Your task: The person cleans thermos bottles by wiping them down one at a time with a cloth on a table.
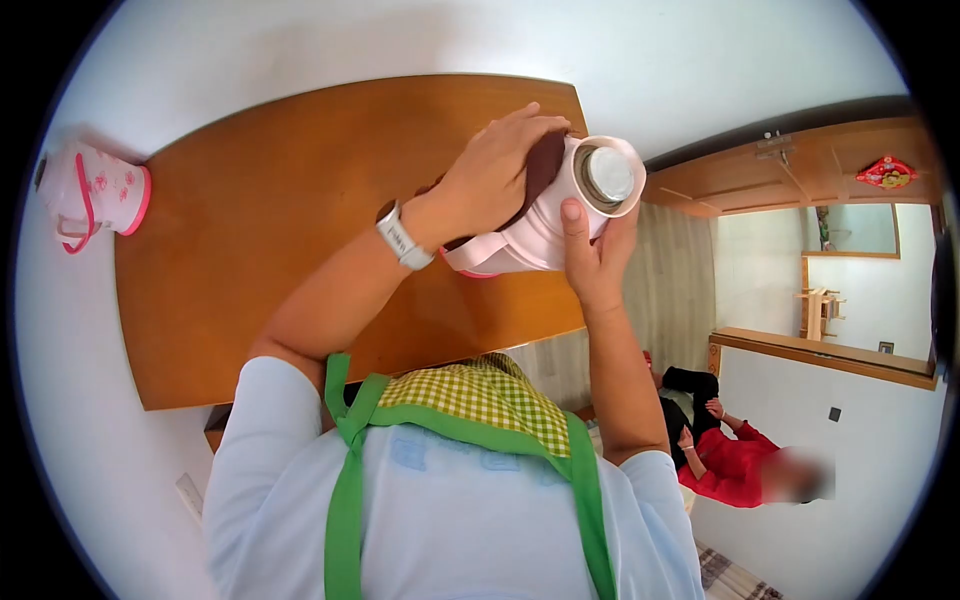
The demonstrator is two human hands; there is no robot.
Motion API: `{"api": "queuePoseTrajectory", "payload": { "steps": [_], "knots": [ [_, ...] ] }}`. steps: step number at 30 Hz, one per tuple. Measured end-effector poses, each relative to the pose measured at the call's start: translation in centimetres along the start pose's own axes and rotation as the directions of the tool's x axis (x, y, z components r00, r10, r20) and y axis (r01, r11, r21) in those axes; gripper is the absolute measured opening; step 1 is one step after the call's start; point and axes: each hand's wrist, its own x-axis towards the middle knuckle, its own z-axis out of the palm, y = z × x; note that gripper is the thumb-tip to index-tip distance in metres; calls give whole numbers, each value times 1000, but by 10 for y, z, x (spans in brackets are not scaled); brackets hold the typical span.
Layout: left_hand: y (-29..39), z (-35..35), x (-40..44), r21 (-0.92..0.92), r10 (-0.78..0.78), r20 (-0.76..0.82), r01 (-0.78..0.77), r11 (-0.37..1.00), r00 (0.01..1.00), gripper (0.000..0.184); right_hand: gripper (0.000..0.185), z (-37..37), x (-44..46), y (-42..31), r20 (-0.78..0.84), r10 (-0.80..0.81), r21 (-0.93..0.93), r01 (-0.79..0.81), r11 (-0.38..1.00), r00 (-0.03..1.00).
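A pale pink thermos flask (535, 240) with a silvery-topped stopper (609, 174) is held tilted above the table, its mouth facing up and right. My right hand (600, 250) grips it near the neck, with the thumb along the rim side. My left hand (500, 170), with a light-banded watch on its wrist, presses a dark brown cloth (546, 165) against the flask's upper side. Part of the cloth is hidden under that hand and forearm. The flask's light pink handle (476, 250) sticks out below the left wrist.
The brown wooden table (300, 200) lies beneath my arms. Another pink flask (105, 190) with a red handle stands at its far left end. A seated person in a red top (725, 465) is at the lower right, near a wooden door (720, 175).
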Motion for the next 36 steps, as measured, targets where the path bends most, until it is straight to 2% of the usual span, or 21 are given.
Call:
{"api": "queuePoseTrajectory", "payload": {
  "steps": [5,7,9,11,12,13,15,16,17,18,19,20,22,23,24,25,26,28,31,32,36],
  "knots": [
    [19,-7,-28,4,42,23,-42,999,999,66,60,-1,3,-5,4,5,71,-5,997,1000],
    [41,-4,-49,158,-28,6,27,987,1000,67,60,-1,-2,0,29,35,100,-38,994,999],
    [51,4,-62,211,-20,-65,33,977,998,65,60,-2,-2,7,6,5,13,-5,1000,1000],
    [57,9,-74,319,-42,-103,73,945,994,61,60,-2,-2,3,6,41,42,-41,998,999],
    [56,11,-78,262,-56,-192,106,959,980,51,61,-3,-3,1,3,90,62,-90,994,996],
    [49,13,-81,264,-52,-195,104,959,979,51,61,-4,-4,1,2,85,62,-85,994,996],
    [28,17,-92,-151,-184,-303,144,978,935,43,61,-6,-4,2,31,72,3,-72,997,997],
    [18,20,-96,-831,-520,-192,144,538,832,30,61,-6,-3,0,34,66,5,-66,998,997],
    [5,3,-95,-720,-442,-177,191,667,879,27,61,-4,-2,-3,30,83,45,-84,995,996],
    [-26,6,-101,-952,-495,-123,38,302,860,27,61,-3,-4,-5,27,106,83,-108,991,994],
    [-51,13,-107,-983,-525,-47,-132,-124,850,27,61,-4,-6,-5,28,112,84,-114,990,993],
    [-43,3,-95,-984,-528,-46,-130,-124,848,27,61,-6,-6,-3,43,121,64,-124,990,992],
    [-23,-8,-71,-920,-426,-183,-2,392,886,45,61,-8,-9,0,68,145,43,-148,988,987],
    [-19,-1,-60,-922,-438,-181,3,386,880,45,62,-9,-9,0,56,149,40,-151,988,987],
    [-14,9,-48,-683,-273,-189,73,727,943,48,63,-8,-9,1,43,150,37,-152,988,988],
    [-14,15,-42,-323,-118,-119,74,944,986,51,63,-8,-9,1,55,159,34,-161,986,986],
    [-18,17,-43,-329,-131,-122,84,940,984,51,64,-7,-10,1,18,152,30,-153,988,988],
    [-30,20,-45,-342,-5,-118,-36,939,993,63,66,-9,-9,1,1,159,35,-159,987,987],
    [-48,34,-54,-497,-59,-240,-70,865,969,52,75,-12,-11,-3,62,214,-14,-213,977,975],
    [-62,44,-59,-521,-144,-222,8,853,964,49,75,-14,-11,-4,70,218,-21,-217,976,973],
    [-109,68,-80,-547,-285,-215,127,827,934,41,75,-17,-15,0,71,250,-34,-248,968,966]
  ]
}}
